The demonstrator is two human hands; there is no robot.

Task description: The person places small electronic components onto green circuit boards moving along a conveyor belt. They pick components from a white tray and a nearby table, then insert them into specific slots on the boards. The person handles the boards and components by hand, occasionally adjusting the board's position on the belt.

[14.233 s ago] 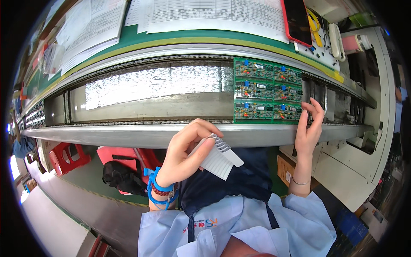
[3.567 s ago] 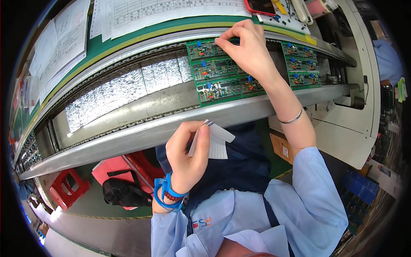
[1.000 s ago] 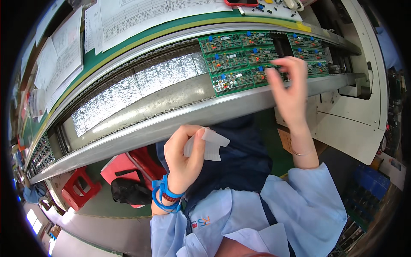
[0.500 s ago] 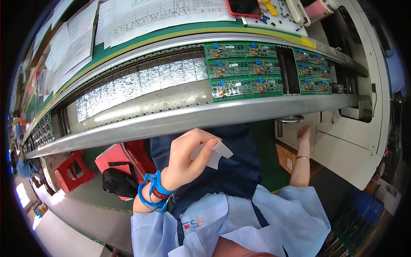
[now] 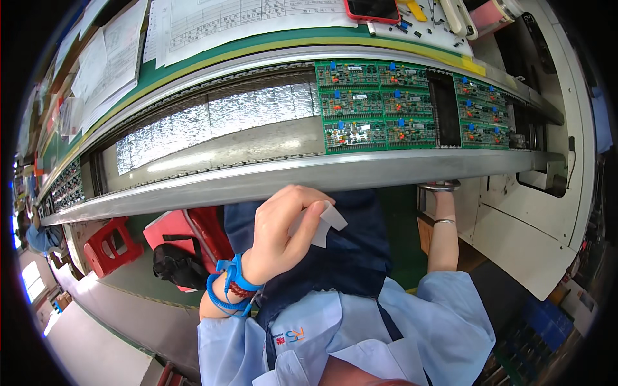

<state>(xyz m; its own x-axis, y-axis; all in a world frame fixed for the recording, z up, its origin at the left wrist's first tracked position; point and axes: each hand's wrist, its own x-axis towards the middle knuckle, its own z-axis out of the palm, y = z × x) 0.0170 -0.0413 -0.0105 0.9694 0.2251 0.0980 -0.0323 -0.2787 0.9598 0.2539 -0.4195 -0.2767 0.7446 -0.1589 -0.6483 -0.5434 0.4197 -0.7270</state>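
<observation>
My left hand (image 5: 282, 225) is closed on a small white piece of paper (image 5: 329, 224), pinched between thumb and fingers in front of the conveyor's near rail (image 5: 270, 178). A blue coiled wrist strap (image 5: 235, 283) circles that wrist. My right hand (image 5: 444, 204) reaches up to a metal crank handwheel (image 5: 440, 186) under the rail; its fingers are hidden there, so their grip cannot be told. Green circuit board panels (image 5: 355, 105) with blue and orange parts lie between the rails, and another circuit board panel (image 5: 481, 110) lies farther right.
Beyond the conveyor lie printed sheets (image 5: 257, 26), a red-edged phone (image 5: 373, 9) and small loose components (image 5: 421, 32). A red stool (image 5: 114, 248) and black bag (image 5: 180, 265) are at lower left. A white machine cabinet (image 5: 515, 219) bounds the right side.
My right hand has moved up and slightly left to the handwheel. My left hand keeps the paper, shifted slightly. The whole view has moved a little, so the boards appear farther right.
</observation>
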